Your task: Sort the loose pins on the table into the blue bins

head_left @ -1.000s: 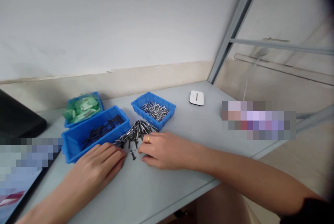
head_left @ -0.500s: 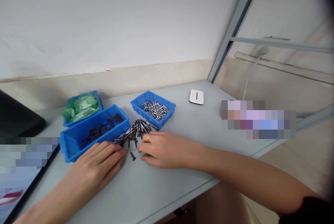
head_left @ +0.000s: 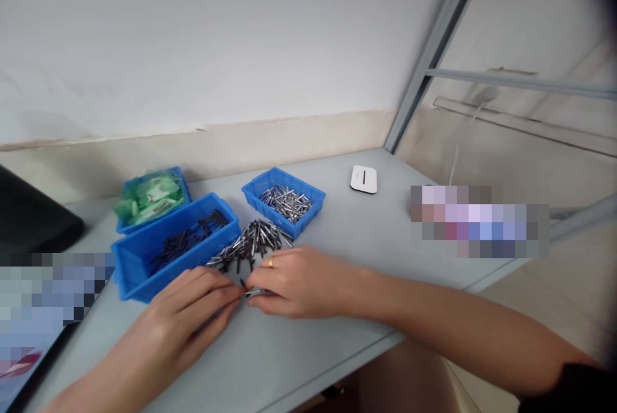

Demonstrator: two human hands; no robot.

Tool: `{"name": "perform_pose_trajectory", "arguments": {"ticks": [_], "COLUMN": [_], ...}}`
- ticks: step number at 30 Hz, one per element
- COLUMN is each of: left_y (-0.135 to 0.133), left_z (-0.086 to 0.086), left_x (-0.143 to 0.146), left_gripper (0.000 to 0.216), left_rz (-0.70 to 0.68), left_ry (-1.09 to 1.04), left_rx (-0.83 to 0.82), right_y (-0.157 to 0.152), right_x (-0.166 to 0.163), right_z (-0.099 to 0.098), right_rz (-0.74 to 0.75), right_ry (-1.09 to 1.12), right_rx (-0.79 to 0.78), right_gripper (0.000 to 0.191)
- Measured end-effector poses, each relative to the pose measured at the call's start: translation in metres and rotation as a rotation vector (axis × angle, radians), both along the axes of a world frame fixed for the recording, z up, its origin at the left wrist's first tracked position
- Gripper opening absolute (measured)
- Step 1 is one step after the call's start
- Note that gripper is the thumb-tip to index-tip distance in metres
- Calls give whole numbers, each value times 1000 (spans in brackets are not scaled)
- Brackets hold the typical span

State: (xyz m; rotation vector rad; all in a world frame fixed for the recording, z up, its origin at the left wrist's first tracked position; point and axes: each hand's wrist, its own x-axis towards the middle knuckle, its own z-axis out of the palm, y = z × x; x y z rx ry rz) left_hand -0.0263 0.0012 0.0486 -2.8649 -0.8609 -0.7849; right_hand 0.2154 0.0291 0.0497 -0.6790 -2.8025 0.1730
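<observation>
My left hand (head_left: 193, 310) is closed, its fingertips pinched at the front of a loose pile of fasteners (head_left: 258, 238). The dark end of a black screw (head_left: 243, 283) shows at those fingertips; the rest of it is hidden. Right beside it, my right hand (head_left: 301, 281), with a ring on one finger, is closed on thin silver nails (head_left: 258, 293) between thumb and fingers. Silver nails and several black screws are mixed in the pile. Behind my left hand a long blue bin (head_left: 128, 265) holds black screws; a smaller blue bin (head_left: 315, 202) beyond the pile holds silver nails.
Another blue bin (head_left: 180, 178) with green plastic packets (head_left: 154, 193) stands at the back left. A white, flat device (head_left: 364, 179) lies toward the back right. A dark object (head_left: 38, 214) is at the left edge. The grey table (head_left: 216, 368) meets a wall behind.
My hands have come closer together, fingertips nearly meeting over the black screw that lay between them. Silver nails now show between my right thumb and fingers. Both hands moved slightly toward me.
</observation>
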Motion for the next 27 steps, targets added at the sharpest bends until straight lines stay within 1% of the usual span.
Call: {"name": "perform_pose_trajectory", "arguments": {"ticks": [3,11,17,21,27], "left_y": [-1,-2,-5,-6,-5], "left_z": [1,4,0,-2,-4], "left_x": [3,5,8,8,6], "left_gripper": [18,12,11,13,13], "left_rz": [24,-8,39,94,84], "left_ry": [-50,-42,-127,-130,-124], "left_rx": [-50,-121,-186,-198,-191], "right_y": [0,-1,0,0,0], "right_x": [-1,-4,-5,-4,-3], "right_z": [-2,-3,-6,-5,-3], "right_rz": [-2,3,5,15,20], "right_ry": [4,-4,24,30,36], "right_rx": [10,60,91,81,64], "right_gripper": [31,33,33,32,29]}}
